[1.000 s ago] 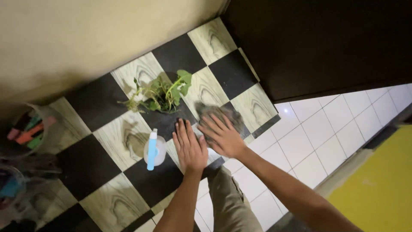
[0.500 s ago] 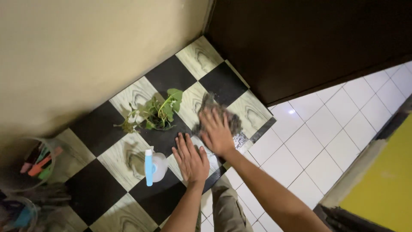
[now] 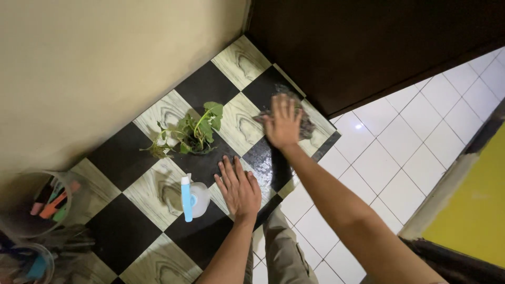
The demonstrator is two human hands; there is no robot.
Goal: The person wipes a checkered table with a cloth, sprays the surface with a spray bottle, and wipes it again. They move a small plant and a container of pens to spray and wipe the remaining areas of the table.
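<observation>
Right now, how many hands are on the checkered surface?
2: the left hand flat beside the spray bottle, the right hand pressing a dark cloth near the far corner.

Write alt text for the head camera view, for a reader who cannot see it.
A person's right hand presses a dark cloth flat on a checkered black and wood-grain tabletop, while the left hand rests palm down nearer the body. A spray bottle with a blue top stands beside the left hand, and a small leafy plant sits behind it.
</observation>
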